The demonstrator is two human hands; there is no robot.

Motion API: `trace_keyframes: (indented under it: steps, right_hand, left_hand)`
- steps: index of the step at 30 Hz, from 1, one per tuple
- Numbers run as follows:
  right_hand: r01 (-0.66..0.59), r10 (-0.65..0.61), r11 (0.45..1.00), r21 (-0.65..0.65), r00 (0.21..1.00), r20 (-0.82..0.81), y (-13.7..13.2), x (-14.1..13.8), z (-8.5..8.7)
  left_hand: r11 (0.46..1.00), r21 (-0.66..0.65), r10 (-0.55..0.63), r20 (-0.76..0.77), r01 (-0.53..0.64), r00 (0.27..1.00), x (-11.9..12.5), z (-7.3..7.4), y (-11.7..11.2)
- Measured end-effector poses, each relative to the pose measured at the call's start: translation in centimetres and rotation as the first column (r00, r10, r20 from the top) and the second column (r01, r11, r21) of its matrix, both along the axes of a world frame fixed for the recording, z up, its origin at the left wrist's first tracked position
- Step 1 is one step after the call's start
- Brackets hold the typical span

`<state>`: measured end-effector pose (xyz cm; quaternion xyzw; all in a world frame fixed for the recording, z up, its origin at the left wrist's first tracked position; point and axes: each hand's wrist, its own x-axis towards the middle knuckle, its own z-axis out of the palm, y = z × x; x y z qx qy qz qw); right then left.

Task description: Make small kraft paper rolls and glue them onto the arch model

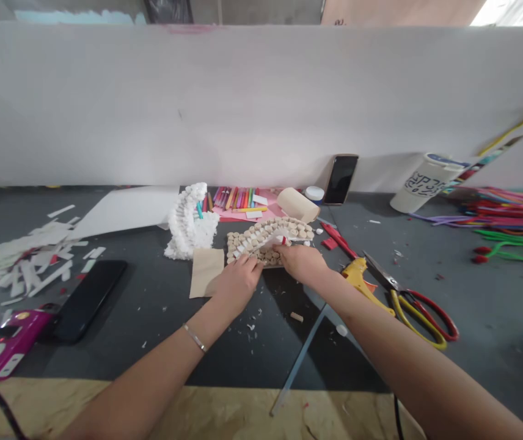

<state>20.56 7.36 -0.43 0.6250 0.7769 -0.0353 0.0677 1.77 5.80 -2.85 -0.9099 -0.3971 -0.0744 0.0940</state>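
An arch of small round wooden discs (268,239) lies on the dark table, with white strips glued along its inner curve. My left hand (238,284) grips the lower edge of this piece. My right hand (302,263) pinches a white strip (266,243) at the arch, near a small red mark. A white foam arch model (190,223) stands just left of the discs. Under my left hand's fingers lies a square of brown kraft paper (205,272).
Right of my hands lie a yellow hot glue gun (362,284) and large scissors (420,315). A black phone (86,300) and white paper scraps (23,260) sit left. Coloured markers (236,198) lie behind, pipe cleaners (509,214) right, and a long metal ruler (300,357) below.
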Motion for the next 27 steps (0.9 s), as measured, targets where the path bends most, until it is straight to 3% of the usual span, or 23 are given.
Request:
trace_keyframes:
  steps: [12,17,23,27]
  right_hand:
    - [0.021,-0.019,0.999,-0.024,0.997,0.074,-1.1,0.9,0.3]
    - [0.030,-0.026,0.998,-0.050,0.997,0.068,-1.7,-0.3,0.0]
    - [0.050,-0.054,0.998,-0.036,0.994,-0.100,-1.1,-0.2,0.6]
    - [0.100,-0.094,0.995,0.008,0.955,-0.280,-3.3,1.6,1.4]
  left_hand:
    - [1.000,0.000,0.002,0.032,-0.002,0.999,-0.1,-0.5,-0.5]
    - [1.000,-0.018,-0.002,0.061,0.003,0.998,0.0,-0.4,-0.5]
    - [1.000,-0.010,-0.007,0.122,0.009,0.993,0.0,-0.5,-0.6]
    - [0.999,0.032,-0.045,0.169,0.041,0.985,-0.4,-0.7,-0.5]
